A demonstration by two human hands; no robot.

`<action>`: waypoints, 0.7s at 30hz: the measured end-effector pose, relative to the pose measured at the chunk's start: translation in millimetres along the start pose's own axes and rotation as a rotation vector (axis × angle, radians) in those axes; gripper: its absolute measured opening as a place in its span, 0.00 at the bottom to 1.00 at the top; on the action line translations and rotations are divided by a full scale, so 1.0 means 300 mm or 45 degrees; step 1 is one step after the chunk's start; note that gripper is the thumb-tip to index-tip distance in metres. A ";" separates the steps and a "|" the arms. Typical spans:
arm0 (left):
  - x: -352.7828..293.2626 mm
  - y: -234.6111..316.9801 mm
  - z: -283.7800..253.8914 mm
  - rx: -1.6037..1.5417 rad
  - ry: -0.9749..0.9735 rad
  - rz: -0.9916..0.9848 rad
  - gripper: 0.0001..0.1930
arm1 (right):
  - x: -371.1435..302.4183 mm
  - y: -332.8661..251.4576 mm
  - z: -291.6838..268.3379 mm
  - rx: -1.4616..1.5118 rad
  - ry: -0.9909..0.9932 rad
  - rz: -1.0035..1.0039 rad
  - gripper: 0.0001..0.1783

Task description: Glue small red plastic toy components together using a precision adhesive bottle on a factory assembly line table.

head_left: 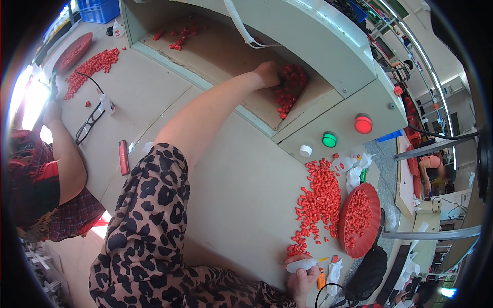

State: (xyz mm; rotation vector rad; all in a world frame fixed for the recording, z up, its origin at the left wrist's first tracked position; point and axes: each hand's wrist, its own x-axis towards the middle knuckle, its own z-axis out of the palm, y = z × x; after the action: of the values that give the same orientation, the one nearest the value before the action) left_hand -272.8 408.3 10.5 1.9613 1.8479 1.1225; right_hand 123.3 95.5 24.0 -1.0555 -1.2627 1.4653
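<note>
My left arm, in a leopard-print sleeve, reaches across the table into the open compartment of a pale green machine (380, 102). Inside it, my left hand (268, 75) is closed beside a heap of small shiny red pieces (294, 84); its fingertips are partly hidden, so what they hold does not show. More red pieces (181, 38) lie farther left in the compartment. At the lower right, my right hand (302, 280) grips a small whitish translucent squeeze bottle (302, 265). Just beyond it spreads a pile of red pieces (318, 197), beside a red bowl (343, 241) holding more.
Green (329, 139) and red (362, 123) buttons sit on the machine's front. A white bottle (343, 164) stands near the bowl. On the left, a co-worker's arm (67, 149) rests near eyeglasses (88, 124), a red stick-shaped object (124, 157) and another red pile (95, 66).
</note>
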 end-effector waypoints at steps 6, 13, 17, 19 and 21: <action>-0.036 0.096 -0.026 0.148 -0.180 -0.049 0.15 | -0.007 -0.013 0.003 0.013 -0.020 0.003 0.21; -0.058 0.036 -0.006 0.014 -0.224 0.062 0.18 | -0.017 -0.033 0.002 -0.032 -0.069 0.023 0.20; -0.074 0.043 0.005 0.098 -0.158 0.021 0.20 | -0.017 -0.038 0.003 -0.040 -0.114 0.014 0.20; -0.101 0.088 -0.006 0.031 0.022 -0.093 0.23 | -0.008 -0.040 0.011 -0.039 -0.104 -0.003 0.20; -0.143 0.114 -0.042 -0.353 0.093 -0.258 0.22 | -0.013 -0.040 0.015 -0.030 -0.103 -0.007 0.20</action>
State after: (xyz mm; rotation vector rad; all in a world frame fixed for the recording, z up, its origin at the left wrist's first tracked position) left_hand -251.8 358.2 24.8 1.5644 1.7673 1.3191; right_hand 121.0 91.6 36.8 -1.0165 -1.3415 1.5055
